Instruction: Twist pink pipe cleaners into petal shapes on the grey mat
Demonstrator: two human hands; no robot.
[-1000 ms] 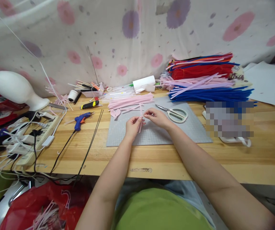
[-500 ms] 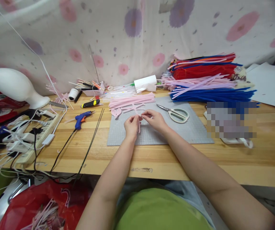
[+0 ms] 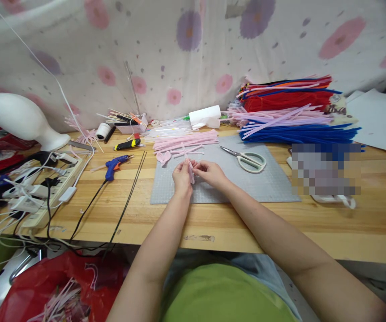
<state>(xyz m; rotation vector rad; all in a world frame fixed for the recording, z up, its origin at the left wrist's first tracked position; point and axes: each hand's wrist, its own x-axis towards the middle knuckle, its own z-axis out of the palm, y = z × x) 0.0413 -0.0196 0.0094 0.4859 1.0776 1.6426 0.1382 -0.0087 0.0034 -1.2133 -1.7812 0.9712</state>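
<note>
Over the grey cutting mat (image 3: pixel 256 188), my left hand (image 3: pixel 182 179) pinches pink pipe cleaners (image 3: pixel 191 173), with one end rising above the fingers and folded lengths hanging below. My right hand (image 3: pixel 209 173) is closed at the same pipe cleaners from the right side, thumb and forefinger together; the fingertips partly hide what they grip. Just beyond my left hand lies a looped pink pipe-cleaner piece (image 3: pixel 163 158). A bundle of pink pipe cleaners (image 3: pixel 186 141) lies along the mat's far edge. Scissors (image 3: pixel 250 162) with pale green handles rest to the right of my hands.
To the left are a blue glue gun (image 3: pixel 114 167), thin dark rods (image 3: pixel 129 197), a yellow-black utility knife (image 3: pixel 126 145) and a cabled power strip (image 3: pixel 58 188). Blue pipe cleaners (image 3: pixel 300 134) and other coloured bundles are stacked at back right. A red bag (image 3: pixel 21 286) of scraps hangs below the front edge.
My right hand has shifted slightly left and down, closer to my left hand. The pink pipe cleaners now hang as folded lengths between the hands.
</note>
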